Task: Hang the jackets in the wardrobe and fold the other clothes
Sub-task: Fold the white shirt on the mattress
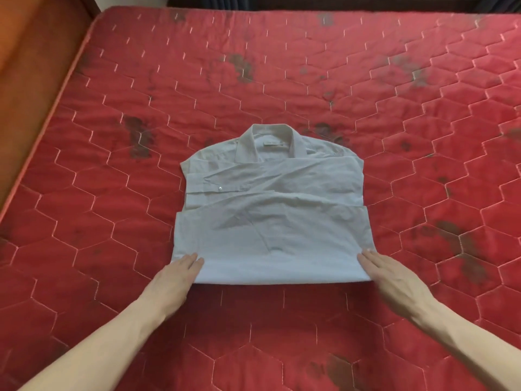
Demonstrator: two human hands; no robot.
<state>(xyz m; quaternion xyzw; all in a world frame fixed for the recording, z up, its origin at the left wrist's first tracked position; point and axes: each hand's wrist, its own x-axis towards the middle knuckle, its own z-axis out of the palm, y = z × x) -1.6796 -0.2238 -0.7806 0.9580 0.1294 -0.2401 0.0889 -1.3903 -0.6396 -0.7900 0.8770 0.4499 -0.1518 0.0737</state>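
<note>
The left hand point(176, 273) and right hand point(390, 273) lie with straight fingers point(194, 259) flat against the two near corners of the white shirt point(270, 221), gripping nothing. The shirt sits half-folded, collar away, mid-bed point(282, 66). Folding well likely means sliding the fingers under evenly, lifting both corners together, and keeping edges aligned.

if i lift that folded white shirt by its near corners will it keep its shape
Probably not. The shirt looks thin and creased, so it would likely sag in the middle. Its folded-in sleeves lie loose on top and may slide out. It seems light, and both the left hand and right hand only touch its edges.
</note>
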